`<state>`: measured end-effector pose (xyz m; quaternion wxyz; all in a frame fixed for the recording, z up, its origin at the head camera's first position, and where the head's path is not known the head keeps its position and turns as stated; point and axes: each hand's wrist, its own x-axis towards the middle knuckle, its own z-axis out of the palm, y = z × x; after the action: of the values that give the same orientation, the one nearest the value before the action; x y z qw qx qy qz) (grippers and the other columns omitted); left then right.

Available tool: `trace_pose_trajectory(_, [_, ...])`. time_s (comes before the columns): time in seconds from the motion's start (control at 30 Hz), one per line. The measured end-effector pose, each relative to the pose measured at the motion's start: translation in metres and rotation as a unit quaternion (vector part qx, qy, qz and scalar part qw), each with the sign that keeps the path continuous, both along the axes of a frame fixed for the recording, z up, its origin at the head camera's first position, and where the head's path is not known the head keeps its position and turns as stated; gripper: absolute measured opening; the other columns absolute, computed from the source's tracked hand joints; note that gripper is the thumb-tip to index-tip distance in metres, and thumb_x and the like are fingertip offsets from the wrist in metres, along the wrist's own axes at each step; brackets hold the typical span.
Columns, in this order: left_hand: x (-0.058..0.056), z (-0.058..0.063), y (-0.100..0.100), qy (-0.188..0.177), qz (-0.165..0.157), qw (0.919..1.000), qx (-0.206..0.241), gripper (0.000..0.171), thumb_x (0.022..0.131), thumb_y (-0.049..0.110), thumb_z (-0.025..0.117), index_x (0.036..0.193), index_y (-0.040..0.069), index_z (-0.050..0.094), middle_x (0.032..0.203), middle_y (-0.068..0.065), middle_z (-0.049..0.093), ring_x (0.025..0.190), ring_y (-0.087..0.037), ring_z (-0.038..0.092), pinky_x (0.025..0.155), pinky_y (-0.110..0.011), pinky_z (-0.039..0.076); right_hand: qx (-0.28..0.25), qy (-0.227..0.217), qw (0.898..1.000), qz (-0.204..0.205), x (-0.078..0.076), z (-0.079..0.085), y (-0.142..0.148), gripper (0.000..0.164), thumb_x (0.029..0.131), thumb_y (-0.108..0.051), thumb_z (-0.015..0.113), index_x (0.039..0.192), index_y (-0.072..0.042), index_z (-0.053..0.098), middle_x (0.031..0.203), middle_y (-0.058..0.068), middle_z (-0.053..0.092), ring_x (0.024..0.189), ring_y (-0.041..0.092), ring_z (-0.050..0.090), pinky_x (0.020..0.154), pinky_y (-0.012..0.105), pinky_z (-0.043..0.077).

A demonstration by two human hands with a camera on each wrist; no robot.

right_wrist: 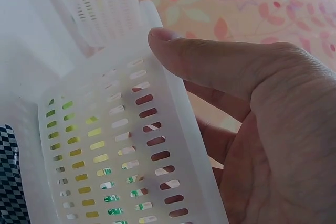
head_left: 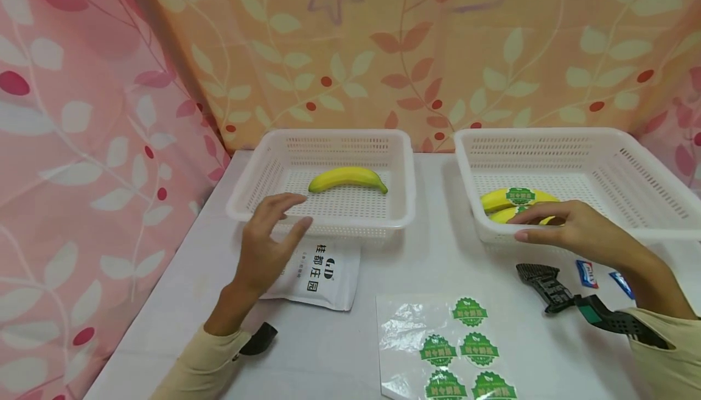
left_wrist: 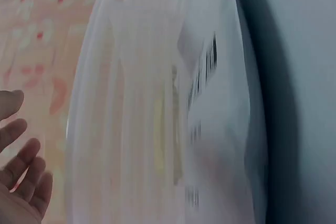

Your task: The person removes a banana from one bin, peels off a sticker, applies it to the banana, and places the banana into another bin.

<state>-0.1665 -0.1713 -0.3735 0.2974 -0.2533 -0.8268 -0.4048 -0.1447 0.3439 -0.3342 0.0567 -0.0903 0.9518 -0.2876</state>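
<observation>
My left hand (head_left: pixel 267 249) hovers with spread, slightly bent fingers at the near rim of the left white basket (head_left: pixel 323 222). A yellow banana (head_left: pixel 348 176) lies inside that basket, just beyond the fingertips. My right hand (head_left: pixel 588 235) reaches over the near left rim of the right white basket (head_left: pixel 630 231). Its fingers are inside, above two bananas bearing green stickers (head_left: pixel 520 195); the nearer one is partly hidden by the hand. In the right wrist view, the thumb (right_wrist: pixel 205 59) lies over the rim, with the other fingers loosely bent behind the basket wall.
A white pouch (head_left: pixel 328 275) lies before the left basket. A sheet of round green stickers (head_left: pixel 405 345) is at the front centre. Dark checked packet (head_left: pixel 547 287) and small blue-and-white packets (head_left: pixel 586 273) lie below the right hand. Patterned cloth (head_left: pixel 350 53) hangs behind.
</observation>
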Motion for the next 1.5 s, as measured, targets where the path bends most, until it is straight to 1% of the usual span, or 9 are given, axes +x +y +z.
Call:
trace_pose_trajectory(0.13, [-0.011, -0.003, -0.031, -0.024, 0.084, 0.9959, 0.021, 0.044, 0.091, 0.01, 0.085, 0.133, 0.008, 0.073, 0.139, -0.011, 0.066, 0.134, -0.032, 0.053, 0.111, -0.052, 0.041, -0.004, 0.0, 1.0, -0.001, 0.0, 0.001, 0.0, 0.028, 0.096, -0.043, 0.078, 0.119, -0.027, 0.08, 0.129, 0.008, 0.071, 0.106, 0.028, 0.056, 0.075, 0.029, 0.048])
trace_pose_trajectory(0.27, [-0.02, -0.005, -0.053, -0.094, 0.135, 0.9845, 0.061, 0.046, 0.093, 0.019, 0.084, 0.137, 0.01, 0.071, 0.148, -0.01, 0.061, 0.143, -0.034, 0.044, 0.115, -0.063, 0.032, -0.01, -0.003, 1.0, 0.0, 0.0, 0.0, -0.001, 0.031, 0.096, -0.043, 0.078, 0.12, -0.025, 0.08, 0.13, 0.011, 0.07, 0.109, 0.033, 0.055, 0.075, 0.029, 0.047])
trace_pose_trajectory(0.43, [-0.026, -0.008, -0.07, -0.211, 0.132, 0.9667, 0.061, 0.07, 0.095, 0.039, 0.081, 0.155, 0.013, 0.055, 0.171, -0.006, 0.035, 0.16, -0.035, 0.023, 0.123, -0.072, 0.019, -0.004, 0.001, 1.0, -0.002, 0.0, -0.001, 0.0, 0.029, 0.095, -0.042, 0.079, 0.119, -0.026, 0.081, 0.127, 0.008, 0.07, 0.105, 0.025, 0.056, 0.074, 0.028, 0.048])
trace_pose_trajectory(0.57, [-0.028, -0.009, -0.075, -0.261, 0.118, 0.957, 0.045, 0.082, 0.096, 0.048, 0.077, 0.162, 0.014, 0.044, 0.177, -0.002, 0.019, 0.163, -0.038, 0.011, 0.122, -0.077, 0.013, -0.001, 0.002, 1.0, 0.001, 0.0, 0.001, -0.001, 0.027, 0.095, -0.042, 0.079, 0.118, -0.027, 0.081, 0.126, 0.005, 0.071, 0.102, 0.02, 0.058, 0.075, 0.027, 0.05])
trace_pose_trajectory(0.77, [-0.029, -0.011, -0.078, -0.271, 0.104, 0.9563, 0.031, 0.081, 0.098, 0.049, 0.073, 0.164, 0.014, 0.041, 0.179, 0.001, 0.014, 0.164, -0.038, 0.01, 0.119, -0.077, 0.024, -0.025, 0.024, 0.999, 0.005, 0.002, 0.015, -0.012, 0.033, 0.098, -0.037, 0.077, 0.126, -0.02, 0.076, 0.121, 0.005, 0.074, 0.098, 0.014, 0.066, 0.075, 0.026, 0.054])
trace_pose_trajectory(1.0, [-0.03, -0.014, -0.08, -0.273, 0.099, 0.9564, 0.032, 0.081, 0.1, 0.051, 0.07, 0.164, 0.012, 0.041, 0.179, 0.003, 0.012, 0.164, -0.036, 0.011, 0.119, -0.073, 0.029, -0.052, 0.07, 0.996, 0.036, -0.012, 0.038, -0.063, 0.03, 0.099, -0.035, 0.077, 0.127, -0.025, 0.076, 0.113, -0.002, 0.076, 0.097, 0.019, 0.071, 0.077, 0.027, 0.055])
trace_pose_trajectory(1.23, [-0.031, -0.017, -0.082, -0.274, 0.089, 0.9567, 0.044, 0.08, 0.1, 0.049, 0.071, 0.163, 0.011, 0.041, 0.179, 0.003, 0.012, 0.163, -0.033, 0.011, 0.12, -0.072, 0.027, -0.067, 0.077, 0.989, 0.103, -0.048, 0.052, -0.129, 0.03, 0.102, -0.037, 0.073, 0.126, -0.02, 0.077, 0.114, -0.001, 0.076, 0.104, 0.019, 0.069, 0.09, 0.039, 0.056])
trace_pose_trajectory(1.37, [-0.03, -0.017, -0.082, -0.27, 0.09, 0.9576, 0.044, 0.079, 0.1, 0.049, 0.071, 0.163, 0.011, 0.042, 0.179, 0.002, 0.013, 0.163, -0.034, 0.011, 0.12, -0.073, 0.027, -0.087, 0.066, 0.985, 0.131, -0.074, 0.053, -0.161, 0.03, 0.102, -0.034, 0.072, 0.127, -0.016, 0.076, 0.117, 0.002, 0.076, 0.108, 0.022, 0.068, 0.094, 0.046, 0.055])
trace_pose_trajectory(1.5, [-0.031, -0.018, -0.082, -0.263, 0.093, 0.9595, 0.041, 0.078, 0.1, 0.048, 0.072, 0.163, 0.011, 0.043, 0.179, 0.001, 0.013, 0.163, -0.034, 0.012, 0.119, -0.073, 0.027, -0.109, 0.029, 0.984, 0.138, -0.097, 0.052, -0.189, 0.032, 0.102, -0.029, 0.07, 0.129, -0.014, 0.074, 0.122, 0.006, 0.075, 0.108, 0.026, 0.068, 0.093, 0.047, 0.058])
